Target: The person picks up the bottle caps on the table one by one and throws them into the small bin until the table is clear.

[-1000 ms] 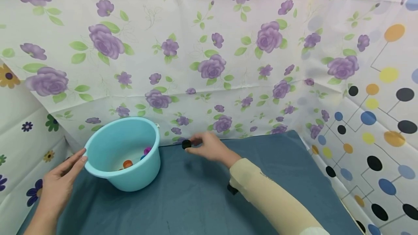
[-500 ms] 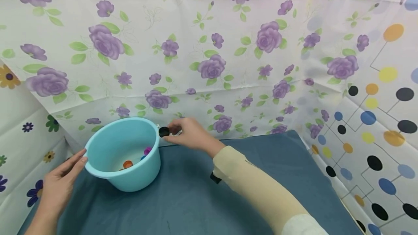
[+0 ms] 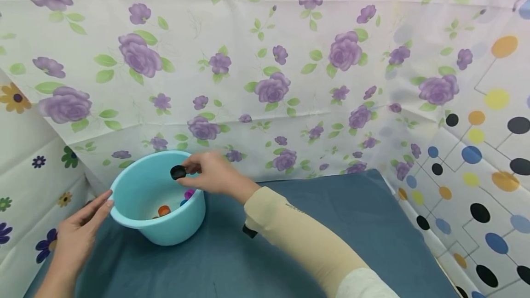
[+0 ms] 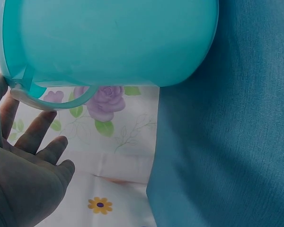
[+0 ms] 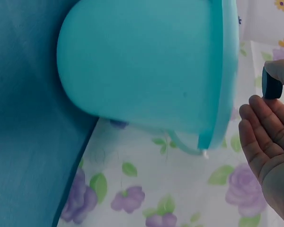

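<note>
A light-blue bucket [image 3: 171, 229] stands on the blue cloth at the left. The left hand [image 3: 78, 236] is at its left rim, thumb and index finger pinching the edge by the white handle [image 4: 61, 103], the other fingers spread. The right hand [image 3: 215, 174] pinches a black bottle cap [image 3: 178, 172] between thumb and fingertips, above the inside of the bucket near its right rim. In the right wrist view the cap [image 5: 272, 85] is seen edge-on. Inside the bucket lie an orange cap [image 3: 164, 210], a purple piece [image 3: 189, 194] and a partly hidden blue piece [image 3: 184, 203].
Blue cloth [image 3: 331, 224] covers the table. A white sheet with purple flowers [image 3: 269, 86] hangs close behind the bucket, a flowered sheet [image 3: 25, 160] at the left and a dotted sheet [image 3: 468, 174] at the right. A black strap piece [image 3: 249, 231] shows under the right sleeve.
The right hand has moved left with the black bottle cap, from beside the bucket, past its right rim to above the inside. The left hand stays at the rim.
</note>
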A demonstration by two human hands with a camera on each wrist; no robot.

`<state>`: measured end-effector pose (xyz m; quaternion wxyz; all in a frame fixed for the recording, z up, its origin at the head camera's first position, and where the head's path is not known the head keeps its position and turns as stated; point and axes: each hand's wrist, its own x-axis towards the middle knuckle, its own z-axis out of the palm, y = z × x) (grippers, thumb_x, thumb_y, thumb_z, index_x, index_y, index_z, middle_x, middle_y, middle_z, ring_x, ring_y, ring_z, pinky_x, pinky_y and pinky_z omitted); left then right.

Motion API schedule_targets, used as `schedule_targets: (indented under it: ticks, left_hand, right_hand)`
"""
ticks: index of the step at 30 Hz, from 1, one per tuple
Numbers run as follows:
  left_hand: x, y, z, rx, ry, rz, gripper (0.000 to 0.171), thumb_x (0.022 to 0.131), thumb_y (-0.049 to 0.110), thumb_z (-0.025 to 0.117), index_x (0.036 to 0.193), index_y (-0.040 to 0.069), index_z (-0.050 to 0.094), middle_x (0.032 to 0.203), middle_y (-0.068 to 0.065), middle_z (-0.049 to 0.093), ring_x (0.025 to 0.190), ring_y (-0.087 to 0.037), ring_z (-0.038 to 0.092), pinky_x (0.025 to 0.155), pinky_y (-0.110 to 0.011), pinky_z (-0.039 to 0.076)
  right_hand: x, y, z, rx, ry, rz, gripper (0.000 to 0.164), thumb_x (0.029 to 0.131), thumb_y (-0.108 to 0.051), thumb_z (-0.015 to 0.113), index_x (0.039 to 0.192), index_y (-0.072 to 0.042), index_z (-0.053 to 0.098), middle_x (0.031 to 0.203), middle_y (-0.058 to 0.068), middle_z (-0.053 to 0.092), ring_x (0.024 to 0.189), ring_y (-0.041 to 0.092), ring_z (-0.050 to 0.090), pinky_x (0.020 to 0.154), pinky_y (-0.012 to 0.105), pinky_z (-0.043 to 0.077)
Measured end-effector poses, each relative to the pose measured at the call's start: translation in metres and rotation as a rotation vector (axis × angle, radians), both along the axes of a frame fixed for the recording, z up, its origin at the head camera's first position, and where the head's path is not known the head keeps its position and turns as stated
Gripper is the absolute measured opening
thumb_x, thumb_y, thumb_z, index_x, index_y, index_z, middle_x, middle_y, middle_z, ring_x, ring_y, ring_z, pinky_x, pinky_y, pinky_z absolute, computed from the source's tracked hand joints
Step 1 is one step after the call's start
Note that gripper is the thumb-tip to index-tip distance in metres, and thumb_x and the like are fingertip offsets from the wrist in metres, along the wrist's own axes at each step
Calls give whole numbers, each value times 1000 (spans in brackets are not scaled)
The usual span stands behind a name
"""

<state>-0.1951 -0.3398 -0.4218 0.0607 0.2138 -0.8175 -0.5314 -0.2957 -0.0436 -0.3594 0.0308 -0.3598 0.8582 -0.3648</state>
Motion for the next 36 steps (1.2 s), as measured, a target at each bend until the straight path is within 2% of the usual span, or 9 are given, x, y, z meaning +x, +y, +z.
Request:
schedule_targets:
  ticks: [6,14,17,19,21,23,28,30,36]
  left_hand:
    - [2,-2,-1,-4,-8,-17,60,84,62,54,138,40,41,148,10,33,143,-27,23,104,-63,31]
    - [2,-1,2,-22,4,-13,58,85,60,54,138,39,43,146,10,37,141,-21,29,103,-60,34]
    - [2,0,1,-21,2,-7,58,84,61,53,137,40,43,147,10,36,141,-23,28,104,-61,33]
    - [2,0,1,-20,-3,-3,58,84,61,53,137,40,43,147,10,35,142,-25,27,104,-61,33]
    - [2,-1,0,-20,-1,-4,58,85,61,53,138,40,43,148,11,35,142,-25,27,104,-62,32]
    - [3,0,0,-22,-2,-2,58,85,61,53,137,39,43,147,11,36,142,-25,27,104,-61,33]
    - [5,0,-1,-23,3,2,57,85,60,53,137,39,43,147,10,37,141,-24,28,104,-61,32]
    - [5,1,-2,-22,-3,0,58,85,61,53,137,39,43,148,10,35,142,-25,27,104,-61,32]
    - [3,1,1,-42,-12,-12,60,84,63,51,139,39,41,151,2,30,142,-31,24,103,-64,31]
  right_hand:
    - [1,-17,-10,67,39,-10,35,83,-47,67,112,-28,64,100,-15,67,94,-7,59,78,12,49]
    - [4,-27,-17,71,36,8,35,84,-46,66,113,-27,64,101,-15,67,90,-8,60,71,9,49]
    - [5,-29,-19,85,58,9,36,84,-46,66,114,-27,64,102,-16,67,94,-5,61,96,21,46]
    - [5,-30,-20,100,70,4,37,84,-47,66,116,-28,63,104,-17,67,97,-4,62,111,34,34]
    - [4,-31,-21,112,78,-3,38,84,-48,65,117,-28,63,107,-16,67,100,-3,61,118,45,20]
    - [5,-31,-23,112,76,-5,39,84,-47,65,118,-28,63,109,-13,68,101,-3,61,118,47,16]
    - [7,-30,-25,94,54,-7,39,85,-46,65,119,-27,63,111,-13,67,100,-8,59,118,41,20]
    - [7,-29,-26,86,45,-8,38,85,-46,65,118,-28,63,110,-16,67,99,-9,58,115,35,28]
    - [5,-22,-25,38,-3,-5,38,85,-46,64,119,-28,62,108,-16,65,98,-6,59,86,15,50]
